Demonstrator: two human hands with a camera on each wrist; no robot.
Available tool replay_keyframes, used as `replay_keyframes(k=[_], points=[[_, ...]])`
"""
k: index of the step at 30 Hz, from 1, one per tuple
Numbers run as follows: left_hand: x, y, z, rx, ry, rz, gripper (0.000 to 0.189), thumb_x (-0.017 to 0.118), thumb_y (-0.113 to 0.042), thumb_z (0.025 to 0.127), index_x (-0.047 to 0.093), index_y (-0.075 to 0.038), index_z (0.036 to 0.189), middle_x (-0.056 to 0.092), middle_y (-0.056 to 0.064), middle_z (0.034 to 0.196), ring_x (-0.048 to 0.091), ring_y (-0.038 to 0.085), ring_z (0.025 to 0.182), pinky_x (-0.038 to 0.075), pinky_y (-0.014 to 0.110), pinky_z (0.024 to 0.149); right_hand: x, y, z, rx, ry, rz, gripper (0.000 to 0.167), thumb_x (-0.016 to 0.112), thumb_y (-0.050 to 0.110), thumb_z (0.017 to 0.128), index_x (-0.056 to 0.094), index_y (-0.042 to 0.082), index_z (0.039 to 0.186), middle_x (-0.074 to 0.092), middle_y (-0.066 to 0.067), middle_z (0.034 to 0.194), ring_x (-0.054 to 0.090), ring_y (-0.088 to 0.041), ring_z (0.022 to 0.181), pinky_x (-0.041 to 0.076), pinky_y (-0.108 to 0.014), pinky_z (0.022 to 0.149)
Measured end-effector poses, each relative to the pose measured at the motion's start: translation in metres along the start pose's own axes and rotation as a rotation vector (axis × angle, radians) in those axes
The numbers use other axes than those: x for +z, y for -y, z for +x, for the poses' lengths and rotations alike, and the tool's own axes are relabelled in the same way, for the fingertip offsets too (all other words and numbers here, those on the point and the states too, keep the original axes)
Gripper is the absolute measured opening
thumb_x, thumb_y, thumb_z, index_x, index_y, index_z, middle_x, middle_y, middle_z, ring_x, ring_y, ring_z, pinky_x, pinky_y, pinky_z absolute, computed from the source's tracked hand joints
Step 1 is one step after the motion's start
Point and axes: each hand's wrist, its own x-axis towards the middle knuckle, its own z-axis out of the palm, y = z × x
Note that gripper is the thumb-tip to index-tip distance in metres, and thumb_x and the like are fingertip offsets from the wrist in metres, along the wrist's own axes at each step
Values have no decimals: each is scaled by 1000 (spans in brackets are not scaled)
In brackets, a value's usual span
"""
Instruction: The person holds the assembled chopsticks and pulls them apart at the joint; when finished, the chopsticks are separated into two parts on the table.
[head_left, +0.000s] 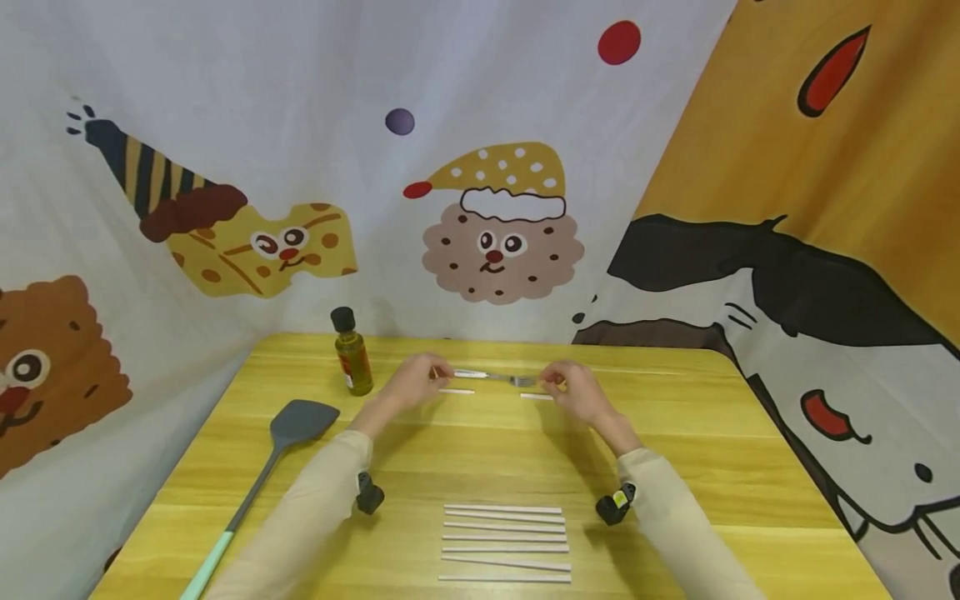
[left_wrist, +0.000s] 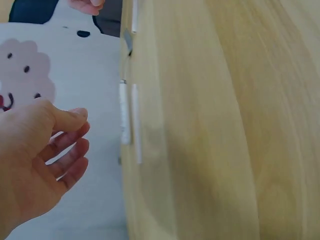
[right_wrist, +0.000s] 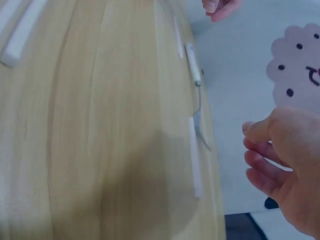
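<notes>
Toward the back of the table lies a fork (head_left: pixel 498 377), its white handle (left_wrist: pixel 125 112) to the left and its metal tines to the right. A white stick (left_wrist: pixel 137 125) lies in front of the handle, and another white stick (right_wrist: pixel 195 157) is in front of the tines. My left hand (head_left: pixel 415 379) hovers near the handle end, fingers relaxed and holding nothing, as the left wrist view shows. Over by the tines is my right hand (head_left: pixel 577 389), also without anything in its loosely bent fingers (right_wrist: pixel 262 167). Both hands are above the tabletop.
Several white sticks (head_left: pixel 505 539) lie in roughly parallel rows at the front middle. A grey spatula (head_left: pixel 296 423) with a mint handle lies left, beside my left forearm. An oil bottle (head_left: pixel 352 354) with a black cap stands upright at the back left. A printed cloth (head_left: pixel 390 250) hangs behind the table.
</notes>
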Motion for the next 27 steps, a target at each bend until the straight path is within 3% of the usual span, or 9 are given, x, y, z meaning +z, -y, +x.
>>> replay_keyframes(k=[5,10,15,20,27], points=[[-12,-8,-14,83,-23,53,12,69,-10,96,76,-6,105,70,5,98,62,18,88,54,33,74,-5,9,-2,-28,-15,-3,8,74,3,89,75,2,97,72,-11,94,67,-23,83,58,-40,74],[-13,-23,-33,142,-20,105,10,70,-10,95,76,-8,103,70,3,95,63,16,86,55,32,75,-11,21,-11,-77,-29,12,8,76,2,88,74,3,95,71,-9,91,66,-20,78,59,-37,69],[-8,-37,-57,122,34,75,10,69,-13,96,74,-10,105,68,-2,98,60,11,87,52,28,74,-15,36,-30,-97,6,23,10,77,4,88,74,9,97,71,-6,90,64,-14,77,59,-35,66],[-1,-45,-80,150,76,65,14,69,-11,96,74,-6,108,68,-2,98,60,12,88,53,26,74,-18,51,-54,-93,78,34,13,76,7,90,72,12,102,71,-5,95,63,-11,81,58,-30,69],[15,-54,-98,167,185,-17,18,68,-11,96,72,-5,113,68,-4,100,61,8,91,54,23,79,-14,64,-85,-141,187,78,17,73,2,90,71,7,106,69,-5,95,62,-10,83,58,-32,71]])
